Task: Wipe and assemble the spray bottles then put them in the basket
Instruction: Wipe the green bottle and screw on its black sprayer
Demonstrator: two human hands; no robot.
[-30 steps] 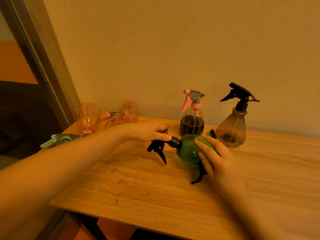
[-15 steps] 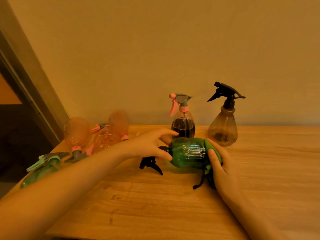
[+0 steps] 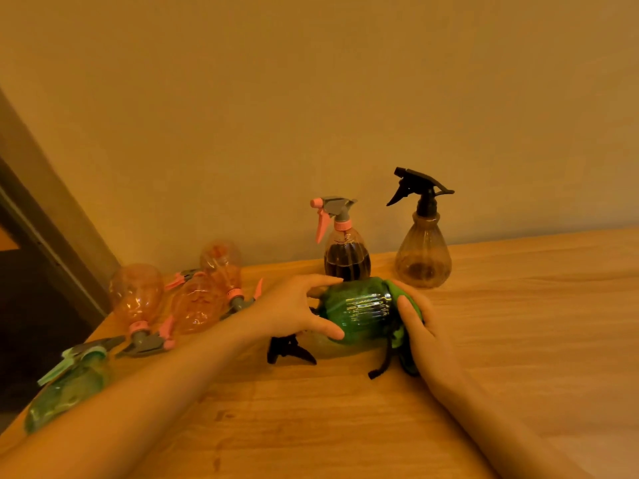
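the green bottle (image 3: 359,307) lies sideways between both hands: left hand (image 3: 297,305) now grips its shoulder, off the trigger; right hand (image 3: 420,326) presses a green cloth (image 3: 403,295) against its base.

The table (image 3: 501,340) is pale wood with visible grain and a soft sheen. At centre the green bottle (image 3: 359,307) is translucent ribbed plastic catching glossy highlights; the green cloth (image 3: 403,300) against its base looks soft and matt. At left the orange bottles (image 3: 136,292) are clear, shiny plastic. The wall (image 3: 311,98) is smooth, matt
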